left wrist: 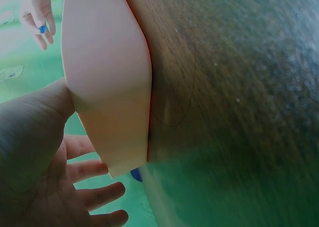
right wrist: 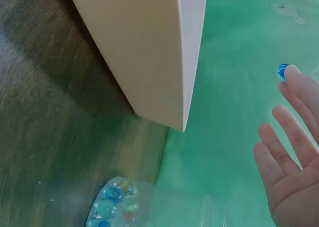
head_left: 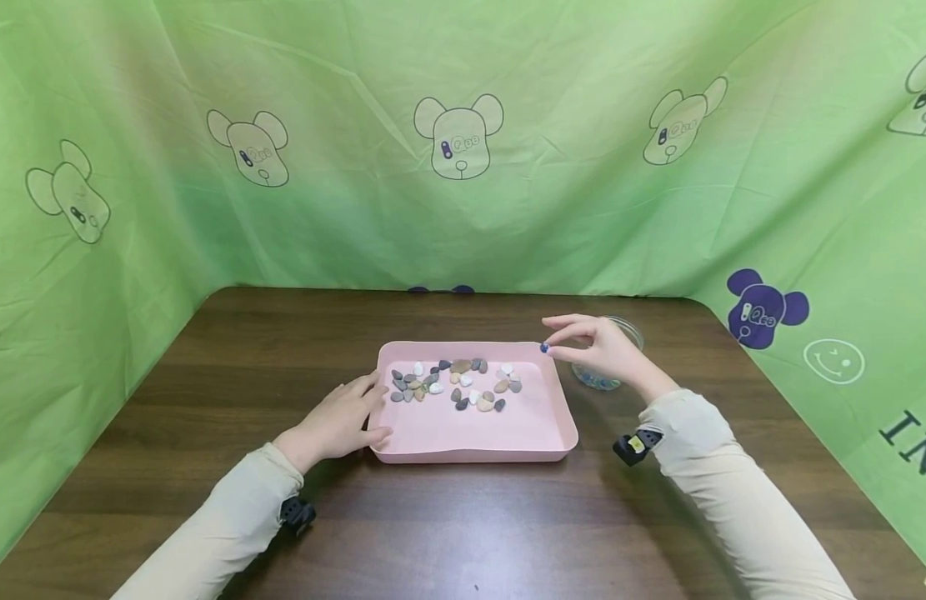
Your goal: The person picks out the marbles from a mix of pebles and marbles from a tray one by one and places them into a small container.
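Observation:
Between its thumb and index finger, my right hand (head_left: 599, 346) pinches a blue marble (right wrist: 282, 72), held over the right side of a pink tray (head_left: 470, 437). The other fingers of that hand are extended. My left hand (head_left: 342, 419) rests at the tray's left rim, fingers spread and fairly straight, with the thumb over the edge near the front corner. In the tray, several grey, tan and white pebbles (head_left: 486, 403) lie grouped in its back half. A clear jar (right wrist: 172, 207) with colourful marbles (right wrist: 105, 208) at its bottom stands just right of the tray, partly hidden behind my right hand.
A dark wooden table (head_left: 463, 533) carries the tray and jar. Green cloth (head_left: 463, 225) printed with bear heads hangs behind the table and along both sides. Black wrist cameras (head_left: 297, 514) sit below both sleeves.

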Motion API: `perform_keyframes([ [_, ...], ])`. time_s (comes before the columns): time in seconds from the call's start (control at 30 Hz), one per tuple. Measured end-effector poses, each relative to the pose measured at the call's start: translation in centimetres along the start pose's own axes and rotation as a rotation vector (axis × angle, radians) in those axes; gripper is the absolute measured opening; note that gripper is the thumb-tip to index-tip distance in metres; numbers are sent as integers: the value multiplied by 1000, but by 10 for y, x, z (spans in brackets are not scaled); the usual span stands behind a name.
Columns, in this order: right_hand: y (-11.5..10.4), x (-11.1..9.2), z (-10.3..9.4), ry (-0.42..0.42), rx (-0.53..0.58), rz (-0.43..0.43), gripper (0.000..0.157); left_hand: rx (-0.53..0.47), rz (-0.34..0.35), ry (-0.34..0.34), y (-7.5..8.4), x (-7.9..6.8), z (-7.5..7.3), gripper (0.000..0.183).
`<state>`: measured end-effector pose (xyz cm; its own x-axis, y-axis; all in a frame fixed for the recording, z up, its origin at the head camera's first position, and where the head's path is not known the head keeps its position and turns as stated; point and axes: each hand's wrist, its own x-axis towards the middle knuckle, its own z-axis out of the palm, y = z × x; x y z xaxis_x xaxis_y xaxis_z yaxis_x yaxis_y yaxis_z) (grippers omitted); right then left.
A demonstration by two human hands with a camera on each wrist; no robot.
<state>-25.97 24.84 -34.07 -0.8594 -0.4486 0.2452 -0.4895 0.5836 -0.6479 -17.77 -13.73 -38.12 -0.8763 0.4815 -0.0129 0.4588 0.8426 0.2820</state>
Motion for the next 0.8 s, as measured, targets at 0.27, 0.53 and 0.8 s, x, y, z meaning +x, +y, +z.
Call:
perform_keyframes([
  [0.27, 6, -7, -5, 52, 0, -5, 13, 8, 17, 19, -1, 0, 1, 60],
  [0.53, 12, -12, -11, 91, 13, 2, 12, 13, 24, 37, -1, 0, 2, 60],
  [0.8, 17, -17, -17, 133, 44, 10, 14, 3, 23, 42, -1, 0, 2, 60],
])
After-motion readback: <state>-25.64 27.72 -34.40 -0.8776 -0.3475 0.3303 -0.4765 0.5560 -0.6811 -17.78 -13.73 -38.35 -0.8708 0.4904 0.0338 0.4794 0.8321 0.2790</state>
